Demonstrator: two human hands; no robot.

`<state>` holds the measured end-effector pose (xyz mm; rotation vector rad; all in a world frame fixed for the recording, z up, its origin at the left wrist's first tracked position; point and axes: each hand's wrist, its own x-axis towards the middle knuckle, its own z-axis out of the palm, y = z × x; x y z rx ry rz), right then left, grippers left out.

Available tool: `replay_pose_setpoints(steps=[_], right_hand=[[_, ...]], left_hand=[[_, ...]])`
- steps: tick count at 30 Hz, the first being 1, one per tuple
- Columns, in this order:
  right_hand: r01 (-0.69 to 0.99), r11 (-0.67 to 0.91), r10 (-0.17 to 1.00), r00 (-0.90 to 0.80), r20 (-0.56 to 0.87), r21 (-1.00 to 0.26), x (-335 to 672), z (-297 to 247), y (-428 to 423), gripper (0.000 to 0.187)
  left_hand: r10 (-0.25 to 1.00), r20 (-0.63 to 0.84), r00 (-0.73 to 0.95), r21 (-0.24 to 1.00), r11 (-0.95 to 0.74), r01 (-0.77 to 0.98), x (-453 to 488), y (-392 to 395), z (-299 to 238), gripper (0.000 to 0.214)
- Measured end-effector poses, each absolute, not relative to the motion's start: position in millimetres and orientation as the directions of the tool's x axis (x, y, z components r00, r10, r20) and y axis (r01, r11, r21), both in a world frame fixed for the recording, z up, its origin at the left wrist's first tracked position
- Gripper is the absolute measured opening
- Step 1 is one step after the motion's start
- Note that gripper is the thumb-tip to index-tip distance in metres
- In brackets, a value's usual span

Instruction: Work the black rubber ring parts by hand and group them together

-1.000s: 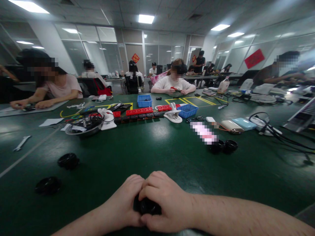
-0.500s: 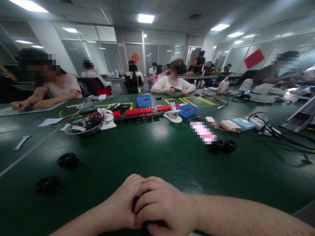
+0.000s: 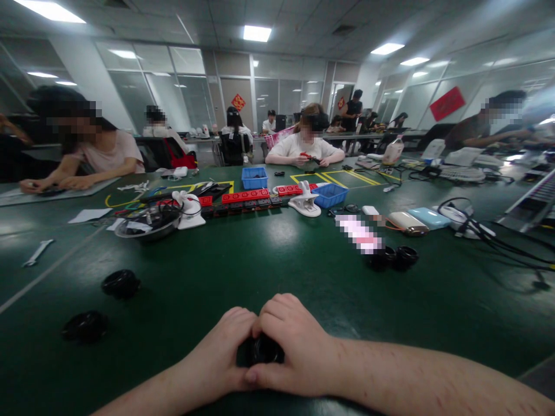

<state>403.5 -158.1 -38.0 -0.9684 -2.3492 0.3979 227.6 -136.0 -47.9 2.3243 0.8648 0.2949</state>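
Note:
Both my hands are clasped round one small black round part (image 3: 262, 351) at the near edge of the green table (image 3: 277, 271). My left hand (image 3: 219, 358) wraps it from the left with curled fingers. From the right, my right hand (image 3: 295, 346) covers it, fingers bent over the top and thumb underneath. Only a dark sliver of the part shows between the two hands. Two similar black round parts (image 3: 120, 283) (image 3: 84, 326) lie to the left. Another pair of them (image 3: 392, 257) rests at the right.
Mid-table lie red power strips (image 3: 245, 197), two blue bins (image 3: 254, 177) (image 3: 329, 195), a clear bowl with cables (image 3: 145, 222), white clamps (image 3: 306, 202), a wrench (image 3: 38, 252), power banks (image 3: 418, 221) and black cables (image 3: 489, 234). Other people sit working along the far and side edges.
My right hand's fingers slid over the part and back, so the black part shows again between the hands. Both hands stay in the same spot.

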Motion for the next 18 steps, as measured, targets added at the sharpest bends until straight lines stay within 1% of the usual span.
replay_pose_setpoints(steps=[3,6,9,12,15,18], right_hand=[[0.516,0.734,0.673,-0.638,0.374,-0.441,402.7,-38.0,-157.4,0.03],[0.411,0.788,0.597,-0.694,0.402,-0.459,402.6,-38.3,-157.6,0.019],[0.324,0.82,0.531,-0.736,0.42,-0.471,402.5,-39.4,-158.1,0.017],[0.254,0.85,0.457,-0.79,0.408,-0.461,402.5,-39.0,-157.9,0.015],[0.186,0.889,0.366,-0.839,0.403,-0.419,402.5,-36.7,-157.1,0.01],[0.153,0.91,0.314,-0.861,0.4,-0.385,402.6,-34.8,-156.6,0.008]], left_hand=[[0.644,0.004,0.765,0.634,-0.593,0.496,228.0,-135.9,-49.4,0.031],[0.629,0.008,0.777,0.629,-0.607,0.485,228.0,-135.9,-48.6,0.028],[0.611,-0.005,0.791,0.609,-0.626,0.487,227.9,-137.2,-47.3,0.027],[0.606,0.014,0.795,0.582,-0.651,0.486,228.8,-138.7,-47.3,0.024],[0.608,0.032,0.793,0.573,-0.661,0.484,230.2,-138.4,-47.9,0.024],[0.606,0.028,0.795,0.583,-0.656,0.48,230.5,-136.6,-47.9,0.027]])
